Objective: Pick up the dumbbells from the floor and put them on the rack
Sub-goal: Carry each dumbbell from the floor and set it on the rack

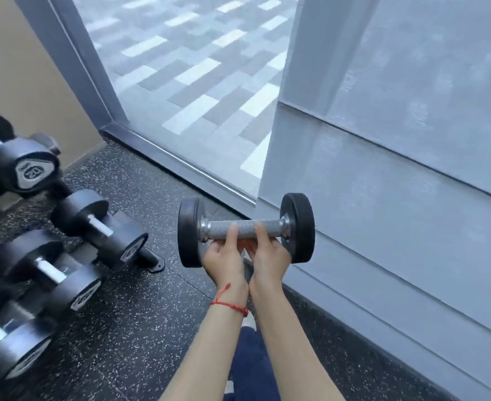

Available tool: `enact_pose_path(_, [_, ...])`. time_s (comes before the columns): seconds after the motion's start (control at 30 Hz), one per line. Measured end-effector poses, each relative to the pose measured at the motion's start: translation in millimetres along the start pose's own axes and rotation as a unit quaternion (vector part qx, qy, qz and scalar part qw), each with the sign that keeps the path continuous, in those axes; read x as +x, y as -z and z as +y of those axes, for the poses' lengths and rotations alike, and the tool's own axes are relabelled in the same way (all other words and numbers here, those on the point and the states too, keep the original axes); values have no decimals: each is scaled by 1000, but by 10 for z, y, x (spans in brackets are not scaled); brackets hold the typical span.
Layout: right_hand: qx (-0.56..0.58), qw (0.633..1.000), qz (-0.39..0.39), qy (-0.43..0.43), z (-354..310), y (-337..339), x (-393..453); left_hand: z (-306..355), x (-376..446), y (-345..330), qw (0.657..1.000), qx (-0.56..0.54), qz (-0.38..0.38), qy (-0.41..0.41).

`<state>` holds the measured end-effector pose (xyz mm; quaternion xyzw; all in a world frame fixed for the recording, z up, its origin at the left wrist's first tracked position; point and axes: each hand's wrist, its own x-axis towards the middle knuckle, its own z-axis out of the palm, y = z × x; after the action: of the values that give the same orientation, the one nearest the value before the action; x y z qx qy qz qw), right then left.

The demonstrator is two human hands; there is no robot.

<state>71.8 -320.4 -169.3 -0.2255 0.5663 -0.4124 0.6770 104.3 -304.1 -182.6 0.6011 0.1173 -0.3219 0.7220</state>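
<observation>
A small dumbbell [299,227] with black round heads and a knurled silver handle is held level in the air, above the dark speckled floor. My left hand [224,256] and my right hand [270,253] both grip its handle from below, side by side, thumbs on top. A red string bracelet circles my left wrist. The dumbbell rack [151,260] stands at the left, carrying several larger black dumbbells [99,224] on its tiers. The held dumbbell is to the right of the rack, apart from it.
A grey wall [397,198] rises close on the right. A glass window [195,82] with a dark metal frame lies ahead, showing paved ground outside. A beige wall stands behind the rack. My dark-trousered leg [250,366] shows below my arms.
</observation>
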Motion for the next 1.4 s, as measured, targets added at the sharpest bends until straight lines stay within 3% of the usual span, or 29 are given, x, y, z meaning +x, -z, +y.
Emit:
enact_pose_path(0.43, [-94, 989, -117, -12, -238, -1704, 897, 970, 1361, -701, 986, -92, 131, -56])
enact_pose_path(0.73, [-97, 980, -172, -20, -148, -2981, 1247, 1710, 2435, -866, 971, -165, 149, -84])
enact_pose_path(0.97, [-90, 976, -197, -24, -97, -4151, 1438, 2488, 3330, -942, 968, -157, 160, -110])
enact_pose_path(1.4, [-106, 960, -259, -28, -89, -5704, 1892, 3462, 4512, -1217, 952, -187, 196, -142])
